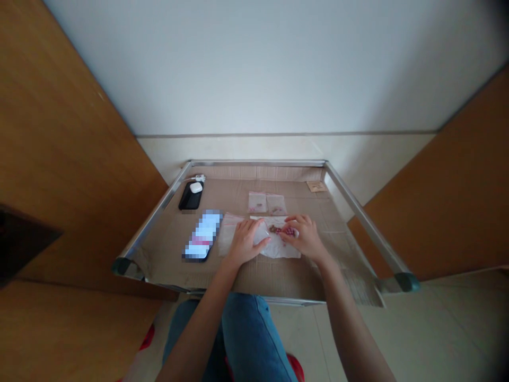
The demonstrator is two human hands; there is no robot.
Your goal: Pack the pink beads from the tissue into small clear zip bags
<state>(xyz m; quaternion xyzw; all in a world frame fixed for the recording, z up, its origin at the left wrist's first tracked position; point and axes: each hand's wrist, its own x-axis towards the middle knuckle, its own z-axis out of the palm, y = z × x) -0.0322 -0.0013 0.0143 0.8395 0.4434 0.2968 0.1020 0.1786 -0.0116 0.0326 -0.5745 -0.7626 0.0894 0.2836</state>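
Observation:
My left hand (245, 241) rests palm down, its thumb and fingers around a small clear plastic bag (261, 232). Just to the right, my right hand (305, 239) has its fingertips curled at a cluster of pink beads (290, 232). Brownish-green beads (273, 229) lie at the left end of that cluster. Under the beads is a crumpled white sheet (278, 251). A larger clear zip bag (227, 233) lies flat at the left, partly beneath my left hand. My right fingers hide some of the beads.
Two small zip bags (257, 202) with tiny items lie farther back. A lit phone (202, 236) is at the left, with a black tray-like object (186, 201) and white earbud case (196, 187) behind. A brown card (316, 186) sits back right. Metal rails (358, 212) edge the cardboard-covered table.

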